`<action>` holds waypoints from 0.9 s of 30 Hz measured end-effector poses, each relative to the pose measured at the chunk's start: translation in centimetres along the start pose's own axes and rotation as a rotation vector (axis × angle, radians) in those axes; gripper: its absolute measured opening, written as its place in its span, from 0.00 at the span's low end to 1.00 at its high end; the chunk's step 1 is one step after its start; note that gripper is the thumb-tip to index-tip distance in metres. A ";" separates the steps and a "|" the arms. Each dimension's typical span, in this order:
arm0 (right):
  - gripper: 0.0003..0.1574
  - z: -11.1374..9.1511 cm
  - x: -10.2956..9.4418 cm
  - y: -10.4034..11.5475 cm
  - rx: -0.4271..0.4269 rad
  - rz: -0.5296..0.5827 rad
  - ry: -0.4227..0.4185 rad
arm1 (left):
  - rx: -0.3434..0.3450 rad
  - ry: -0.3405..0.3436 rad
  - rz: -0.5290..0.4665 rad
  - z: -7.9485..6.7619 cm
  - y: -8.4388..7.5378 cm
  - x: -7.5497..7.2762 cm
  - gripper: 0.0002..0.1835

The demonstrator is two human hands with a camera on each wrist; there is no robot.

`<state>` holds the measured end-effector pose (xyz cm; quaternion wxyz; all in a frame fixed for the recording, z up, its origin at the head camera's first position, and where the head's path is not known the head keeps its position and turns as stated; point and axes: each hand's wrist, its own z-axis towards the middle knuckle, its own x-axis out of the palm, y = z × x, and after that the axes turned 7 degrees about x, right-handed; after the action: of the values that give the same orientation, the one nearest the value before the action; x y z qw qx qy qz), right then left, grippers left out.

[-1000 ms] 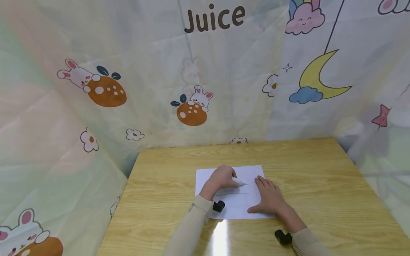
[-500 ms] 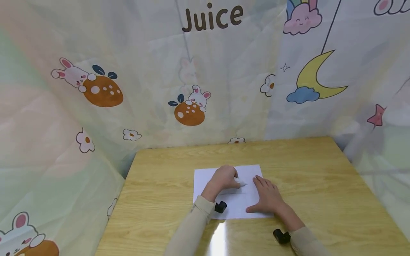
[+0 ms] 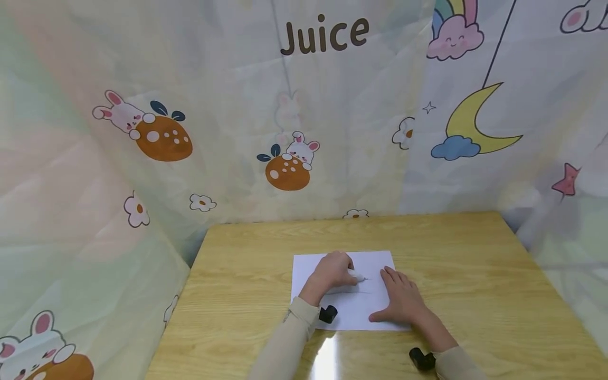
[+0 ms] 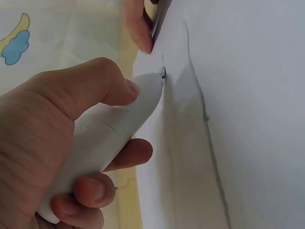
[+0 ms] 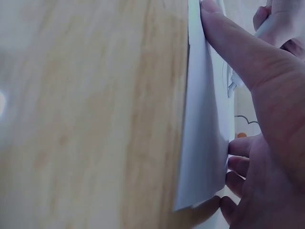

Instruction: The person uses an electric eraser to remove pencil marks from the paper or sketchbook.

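Note:
In the head view a white sheet of paper point(image 3: 304, 264) lies on the table. My left hand point(image 3: 331, 273) is over its middle and grips a thick white craft knife point(image 4: 97, 131) with a small metal tip. That tip meets the paper at the end of a short, thin line. A longer dark line point(image 4: 209, 133), looking like a slit, runs across the sheet nearer to me. My right hand point(image 3: 404, 300) rests spread on the sheet's right edge, thumb toward the near side. In the right wrist view the paper's near edge stands slightly raised beside the thumb.
The wood-grain table point(image 3: 237, 295) extends on all sides of the paper. A printed cloth point(image 3: 228, 116) hangs behind it and along both sides. Black wrist-worn devices point(image 3: 328, 314) sit at both wrists, the left one over the paper.
The left hand with the craft knife has shifted slightly right, then back left, along the short line. The right hand stays in place on the paper. The head view has tilted a little.

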<state>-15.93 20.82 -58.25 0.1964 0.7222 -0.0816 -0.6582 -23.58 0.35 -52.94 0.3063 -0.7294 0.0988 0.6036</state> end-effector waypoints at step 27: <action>0.85 0.0 -0.1 0.4 0.044 0.013 0.041 | 0.050 -0.041 -0.107 -0.5 0.3 0.5 0.08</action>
<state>-15.87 20.44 -58.01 0.1864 0.7390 -0.0965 -0.6401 -23.20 -0.05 -53.50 0.3583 -0.7132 0.0684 0.5985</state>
